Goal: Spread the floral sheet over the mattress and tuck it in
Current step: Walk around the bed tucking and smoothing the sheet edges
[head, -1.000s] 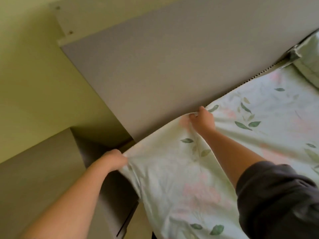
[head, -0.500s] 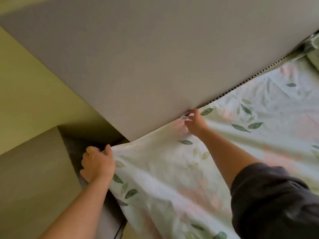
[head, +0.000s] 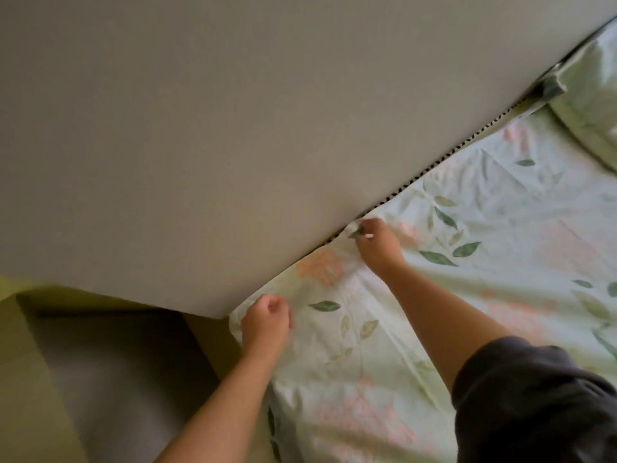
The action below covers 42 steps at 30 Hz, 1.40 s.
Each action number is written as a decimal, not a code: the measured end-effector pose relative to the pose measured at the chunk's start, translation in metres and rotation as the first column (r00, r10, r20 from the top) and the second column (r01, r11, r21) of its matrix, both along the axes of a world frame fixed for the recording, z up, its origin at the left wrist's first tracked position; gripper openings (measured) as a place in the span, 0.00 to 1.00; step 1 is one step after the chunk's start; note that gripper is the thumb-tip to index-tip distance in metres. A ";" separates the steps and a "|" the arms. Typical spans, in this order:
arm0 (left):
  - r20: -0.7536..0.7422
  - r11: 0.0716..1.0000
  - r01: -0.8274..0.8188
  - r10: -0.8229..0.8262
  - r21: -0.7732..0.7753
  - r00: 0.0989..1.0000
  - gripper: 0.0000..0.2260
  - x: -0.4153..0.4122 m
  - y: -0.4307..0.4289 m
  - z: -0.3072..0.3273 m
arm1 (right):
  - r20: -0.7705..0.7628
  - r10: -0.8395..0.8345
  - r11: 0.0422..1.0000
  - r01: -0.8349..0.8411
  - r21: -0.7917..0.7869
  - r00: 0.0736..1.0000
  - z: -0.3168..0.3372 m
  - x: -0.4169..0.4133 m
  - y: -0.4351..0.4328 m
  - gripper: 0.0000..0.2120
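Pale green-white cloth, printed with dark green leaves and pink and orange blooms, makes up the floral sheet (head: pixel 467 295). It lies spread over the bed and fills the near right and middle of the view, creased with fold lines. Its far edge runs along the foot of a broad, flat grey upright panel (head: pixel 233 128) that takes up the far and left part of the scene.

A thin black-and-white checked strip (head: pixel 444 158) shows in the seam between the panel and the sheet. At the far right lies a pillow in matching pale leafy fabric (head: pixel 587 105), touching the sheet.

The right hand (head: pixel 379 243) is at that seam, with its fingertips closed in a pinch on a small fold of the sheet right against the panel. A dark grey sleeve (head: pixel 534 412) covers the upper part of that arm at the near right.

The left hand (head: pixel 267 320) sits nearer and to the left, at the sheet's corner just beside the panel's lower end. Its fingers are curled into a fist on the cloth at the edge. From this angle it looks like it grips the fabric, though the fingertips are hidden. Both forearms are bare.

At the near left, a yellow-green surface (head: pixel 26 379) borders a dim grey-brown one (head: pixel 117 379), too blurred to identify.
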<state>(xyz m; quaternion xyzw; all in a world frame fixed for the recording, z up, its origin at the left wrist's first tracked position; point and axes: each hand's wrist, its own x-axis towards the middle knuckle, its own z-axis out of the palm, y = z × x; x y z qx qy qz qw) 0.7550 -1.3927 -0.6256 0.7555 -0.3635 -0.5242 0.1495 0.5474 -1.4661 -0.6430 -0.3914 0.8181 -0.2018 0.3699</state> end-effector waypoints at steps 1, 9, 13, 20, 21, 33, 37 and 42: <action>-0.138 0.978 -0.178 0.192 0.109 0.972 0.08 -0.013 -0.012 -0.003 | 0.042 -0.133 0.991 0.133 -0.002 0.990 -0.003 -0.009 -0.007 0.17; -0.320 0.731 -0.468 0.656 0.497 0.684 0.15 -0.053 -0.060 -0.036 | 0.168 -0.451 0.891 0.433 0.137 0.876 -0.009 -0.058 -0.057 0.19; -0.311 0.717 -0.570 0.692 0.400 0.652 0.14 -0.056 -0.054 -0.037 | -0.056 -0.309 0.913 0.312 0.263 0.949 -0.014 -0.060 -0.065 0.12; -0.303 0.718 -0.696 0.660 -0.012 0.687 0.12 -0.059 -0.029 -0.046 | 0.386 -0.362 0.928 0.369 0.058 0.849 -0.028 -0.033 -0.051 0.04; -0.200 0.770 -0.632 0.607 -0.092 0.769 0.12 -0.062 -0.026 -0.049 | 0.317 -0.292 0.956 0.286 0.068 0.902 -0.031 -0.032 -0.045 0.05; 0.646 0.433 0.853 -0.747 0.293 0.158 0.36 -0.075 0.071 -0.032 | -0.015 0.383 0.919 -0.379 0.108 0.924 -0.013 -0.062 0.113 0.26; 0.570 0.364 0.866 -0.813 0.342 0.116 0.35 -0.099 0.115 -0.018 | -0.108 0.405 0.900 -0.376 0.220 0.908 -0.011 -0.109 0.225 0.25; 0.525 0.167 0.937 -0.851 0.308 -0.021 0.26 -0.155 0.205 -0.010 | -0.073 0.353 0.873 -0.300 0.383 0.933 0.002 -0.151 0.365 0.25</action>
